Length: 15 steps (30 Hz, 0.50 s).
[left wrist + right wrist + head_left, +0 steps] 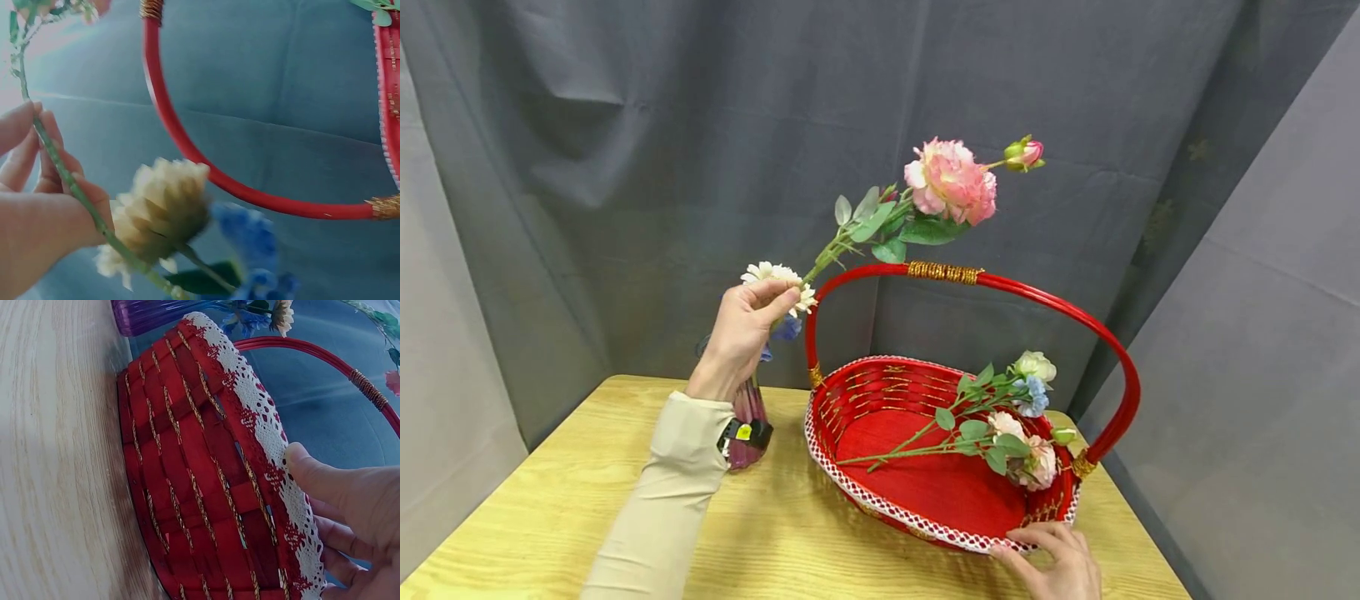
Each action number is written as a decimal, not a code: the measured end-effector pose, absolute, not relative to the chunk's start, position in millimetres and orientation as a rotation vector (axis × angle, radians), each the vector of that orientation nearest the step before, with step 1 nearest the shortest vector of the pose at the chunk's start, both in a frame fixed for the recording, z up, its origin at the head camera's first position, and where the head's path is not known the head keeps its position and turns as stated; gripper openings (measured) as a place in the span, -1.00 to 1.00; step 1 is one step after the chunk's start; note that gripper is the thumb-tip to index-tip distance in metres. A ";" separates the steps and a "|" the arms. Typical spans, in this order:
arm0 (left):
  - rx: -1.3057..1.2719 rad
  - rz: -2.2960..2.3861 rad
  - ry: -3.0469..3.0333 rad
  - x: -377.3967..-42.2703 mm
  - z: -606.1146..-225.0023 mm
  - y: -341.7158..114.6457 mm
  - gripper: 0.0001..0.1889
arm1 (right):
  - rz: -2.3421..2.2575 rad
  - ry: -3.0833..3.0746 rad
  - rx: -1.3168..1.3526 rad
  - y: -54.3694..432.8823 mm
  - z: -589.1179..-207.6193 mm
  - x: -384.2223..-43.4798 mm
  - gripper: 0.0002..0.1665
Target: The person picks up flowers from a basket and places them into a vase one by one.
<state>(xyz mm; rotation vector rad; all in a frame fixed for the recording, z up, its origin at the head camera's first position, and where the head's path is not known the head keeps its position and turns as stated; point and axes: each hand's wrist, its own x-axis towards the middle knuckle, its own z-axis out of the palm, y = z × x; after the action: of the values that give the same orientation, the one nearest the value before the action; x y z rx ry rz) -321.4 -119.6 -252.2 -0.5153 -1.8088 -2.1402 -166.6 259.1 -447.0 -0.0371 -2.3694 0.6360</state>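
My left hand (747, 325) pinches the green stem (65, 169) of a pink peony (951, 182), which slants up to the right above the basket handle. Behind that hand stands a purple glass vase (747, 412) holding a white flower (164, 212) and a blue flower (250, 240). The right hand (1054, 560) grips the front right rim of a red woven basket (917, 492), thumb outside on the white lace trim (269, 434) and fingers over the inner side. Inside the basket lie a pale pink flower stem (1037, 462) and a stem with white and blue blooms (1032, 396).
The basket's tall red handle (1052, 304) arches over it, wrapped in gold at the top. Everything stands on a light wooden table (572, 492). Grey curtains (700, 125) hang behind and at the sides.
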 end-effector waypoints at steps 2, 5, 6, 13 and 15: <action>-0.516 -2.087 -1.830 -319.5 -243.3 -116.6 -0.88 | 0.639 -2.360 -0.036 259.4 -446.9 -167.0 -0.69; -0.517 -2.009 -1.834 -318.5 -232.3 -113.8 -0.85 | 0.633 -2.363 -0.022 260.5 -446.8 -167.7 -0.69; -0.518 -1.988 -1.834 -318.4 -228.9 -113.1 -0.81 | 0.633 -2.364 -0.015 260.9 -446.8 -167.9 -0.69; -0.519 -1.912 -1.822 -315.8 -210.7 -110.1 -0.79 | 0.629 -2.345 -0.018 259.6 -449.0 -168.1 -0.68; -0.504 -1.875 -1.836 -316.5 -209.3 -110.2 -0.77 | 0.627 -2.336 -0.017 259.4 -450.0 -168.4 -0.67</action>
<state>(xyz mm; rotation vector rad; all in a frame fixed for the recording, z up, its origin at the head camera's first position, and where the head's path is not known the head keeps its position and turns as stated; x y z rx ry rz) -316.5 -110.2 -209.3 -0.5043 -1.8360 -1.8750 -168.4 259.4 -450.0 -0.0168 -2.3356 0.6266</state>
